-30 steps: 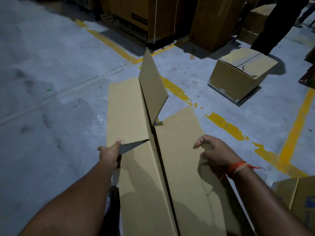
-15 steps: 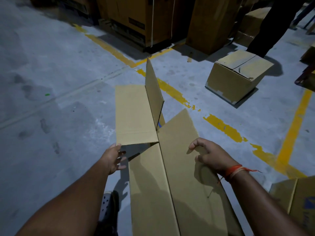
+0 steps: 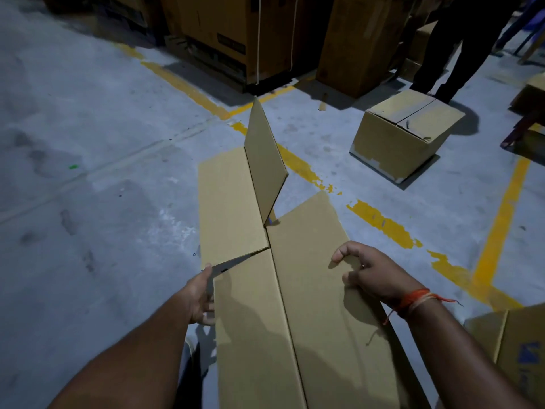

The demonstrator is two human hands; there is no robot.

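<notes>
The left hand [image 3: 199,296] is pinching the left edge of the flat cardboard box [image 3: 295,320]. Its thumb is lying on top, right at the corner where the left flap [image 3: 230,202] is starting, and its fingers are curling under. The box is lying long and flat between the two hands, low over the grey floor [image 3: 103,202], with its far end pointing at the yellow line [image 3: 383,225]. In the middle, the upright flap [image 3: 264,163] is sticking up. The right hand [image 3: 371,273] is curling its fingers over the right edge of the box and gripping it. The box is probably feeling light, because it is only thin card with nothing inside. It is big, though, and it is bending at the folds, so the loose flaps are likely flopping about. The flat parts are looking stiff and a bit smooth. Holding both long edges is looking like the best way, not grabbing a loose flap. Further right, a closed box [image 3: 404,134] is sitting on the floor.
</notes>
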